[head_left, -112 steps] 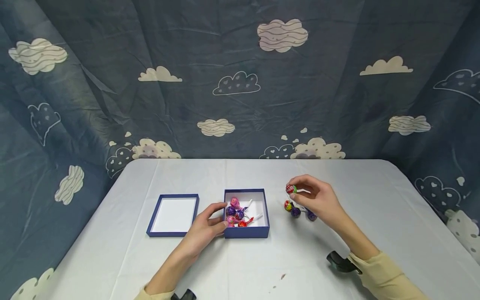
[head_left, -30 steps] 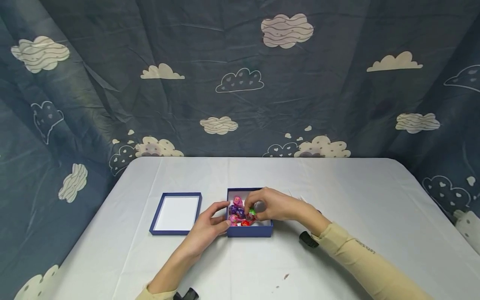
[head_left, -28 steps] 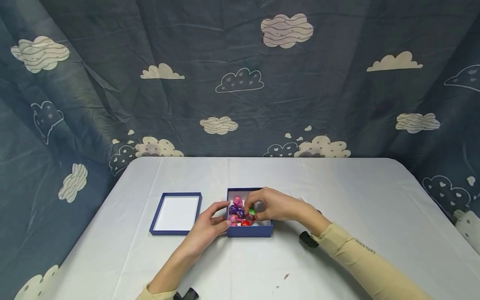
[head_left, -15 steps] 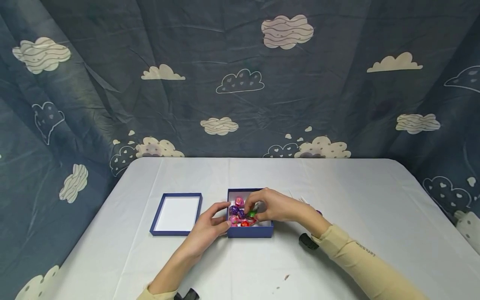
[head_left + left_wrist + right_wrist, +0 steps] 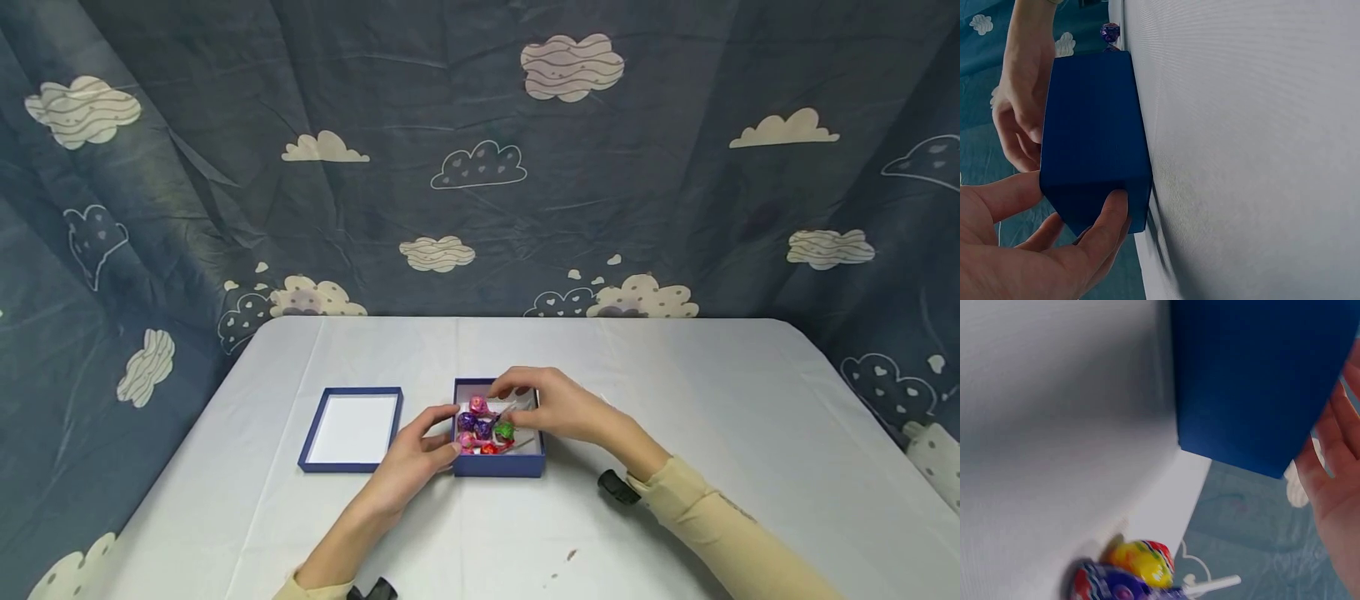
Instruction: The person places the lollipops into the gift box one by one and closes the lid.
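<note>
A blue box point(image 5: 498, 467) with a white inside holds several wrapped lollipops, among them a pink one point(image 5: 478, 405), purple ones point(image 5: 466, 421) and a green one point(image 5: 505, 431). At its left wall my left hand point(image 5: 408, 454) grips the box, the thumb at the rim corner and fingers point(image 5: 1113, 212) against the side. My right hand point(image 5: 558, 408) hovers over the right part of the box, thumb and fingers parted, with the green lollipop lying just below the thumb. In the right wrist view its fingers reach past the box's rim.
A blue-edged white lid point(image 5: 354, 429) lies inside up to the left of the box. On the cloth to the right are a yellow lollipop point(image 5: 1141, 559) and a purple one point(image 5: 1110, 584), mostly hidden behind my right forearm in the head view. A patterned curtain hangs behind the table.
My right hand brought the green-wrapped lollipop from the right into the box, then let go of it and lifted slightly with fingers parting. The left hand stays on the box.
</note>
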Available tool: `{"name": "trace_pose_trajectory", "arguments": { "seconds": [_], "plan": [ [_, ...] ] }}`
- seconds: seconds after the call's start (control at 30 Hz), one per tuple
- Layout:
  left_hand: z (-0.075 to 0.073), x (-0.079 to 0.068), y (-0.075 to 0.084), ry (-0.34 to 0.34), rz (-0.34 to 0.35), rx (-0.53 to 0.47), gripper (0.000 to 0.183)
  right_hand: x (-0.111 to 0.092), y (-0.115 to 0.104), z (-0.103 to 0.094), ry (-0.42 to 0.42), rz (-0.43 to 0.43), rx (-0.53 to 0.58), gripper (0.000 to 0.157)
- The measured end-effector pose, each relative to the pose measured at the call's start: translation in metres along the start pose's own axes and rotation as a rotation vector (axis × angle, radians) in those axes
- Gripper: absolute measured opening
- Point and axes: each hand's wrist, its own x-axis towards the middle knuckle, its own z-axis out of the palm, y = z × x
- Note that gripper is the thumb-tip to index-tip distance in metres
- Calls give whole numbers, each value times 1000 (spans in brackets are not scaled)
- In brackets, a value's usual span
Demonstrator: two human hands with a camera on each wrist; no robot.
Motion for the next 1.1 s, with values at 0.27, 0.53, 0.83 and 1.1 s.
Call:
{"name": "trace_pose_trajectory", "arguments": {
  "seconds": [0.27,0.53,0.83,1.1],
  "plan": [
    [0,1,0,4,-2,8,52,-14,-13,-17,122,-51,-41,26],
    [1,1,0,7,0,14,53,-32,-17,-33,197,-33,-60,24],
    [1,1,1,7,-4,22,53,-66,-15,-49,239,52,-131,25],
    [1,0,0,14,2,4,53,-94,-6,-59,258,108,-173,25]
  ]
}}
